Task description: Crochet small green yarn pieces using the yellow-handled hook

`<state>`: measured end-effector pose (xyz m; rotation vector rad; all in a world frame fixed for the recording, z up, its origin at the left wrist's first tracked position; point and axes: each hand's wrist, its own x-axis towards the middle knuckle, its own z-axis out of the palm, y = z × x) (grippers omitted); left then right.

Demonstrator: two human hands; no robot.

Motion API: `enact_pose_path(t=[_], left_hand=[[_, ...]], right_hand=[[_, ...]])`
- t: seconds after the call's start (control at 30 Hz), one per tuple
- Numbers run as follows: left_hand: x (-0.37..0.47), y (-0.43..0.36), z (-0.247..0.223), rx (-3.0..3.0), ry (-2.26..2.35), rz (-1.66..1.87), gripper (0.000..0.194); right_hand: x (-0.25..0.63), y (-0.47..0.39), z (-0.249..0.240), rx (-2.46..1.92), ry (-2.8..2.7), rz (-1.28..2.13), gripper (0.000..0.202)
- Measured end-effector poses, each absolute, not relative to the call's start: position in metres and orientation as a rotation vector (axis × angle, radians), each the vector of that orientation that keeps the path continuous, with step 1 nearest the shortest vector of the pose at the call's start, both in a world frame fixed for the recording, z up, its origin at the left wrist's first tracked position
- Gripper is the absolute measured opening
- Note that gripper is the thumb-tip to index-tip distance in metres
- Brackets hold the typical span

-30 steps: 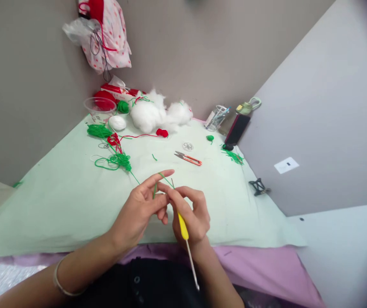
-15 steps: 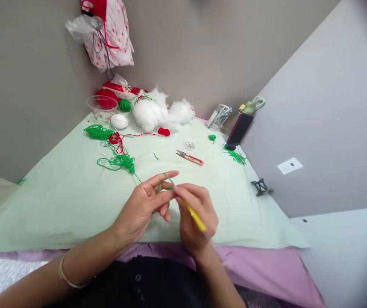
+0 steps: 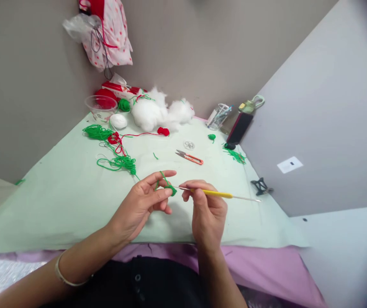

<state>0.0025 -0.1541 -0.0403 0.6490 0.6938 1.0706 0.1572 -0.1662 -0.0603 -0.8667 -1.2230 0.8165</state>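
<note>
Piece: small green crochet [image 3: 172,191], at the tip of the left thumb, above the cloth [image 3: 71,209] near its front edge.
Left hand [image 3: 141,200]: thumb and a finger behind it pinch the piece; index stretched out with the strand [image 3: 163,176] over it; lower fingers loosely curled.
Right hand [image 3: 209,209]: thumb and fingertips grasp the hook [image 3: 217,193] at the inner end of its grip, held almost level.
Hook tip: meets the piece's right edge; too small to tell if a loop is on it.
Slip risk: if a loop is on the tip, pulling the hook further right could drop it; cause would be a slack strand or a badly angled tip.
Pinch risk: the piece is mostly hidden under the thumb, so a stitch could be missed or the piece could twist loose.
Feed risk: green tangle [image 3: 122,162] lies loose near the red yarn [image 3: 115,140]; a knot there could jerk the strand tight.
Split risk: a narrow metal tip could catch one ply instead of the whole yarn.
Hook build: slim metal shaft, both ends bare, smooth yellow grip mid-length.
Yarn: matte, soft-looking; loopy heaps, plus a round white ball [image 3: 118,121].
Stuffing [image 3: 149,114]: fluffy white, cloud-shaped lumps.
Snips [image 3: 189,157]: pointed metal blades, orange handle, flat on the cloth.
Cloth finish: pale green, lightly creased.
</note>
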Motion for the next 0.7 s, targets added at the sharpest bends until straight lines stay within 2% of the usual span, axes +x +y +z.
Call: enact_pose_path(t=[0.23, 0.43, 0.7], left_hand=[[-0.0012, -0.1527, -0.0424, 0.604, 0.616, 0.967, 0.028], [0.0038, -0.1575, -0.0397, 0.677, 0.65, 1.009, 0.041], [0.0045, -0.1597, -0.0395, 0.709, 0.7, 1.032, 0.034]], right_hand=[[0.1627, -0.1676, -0.0541, -0.842, -1.061, 0.907, 0.019], [0.1582, -0.1667, -0.0581, -0.815, -1.164, 0.973, 0.017], [0.1593, -0.1695, -0.0624, -0.813, -1.216, 0.933, 0.017]])
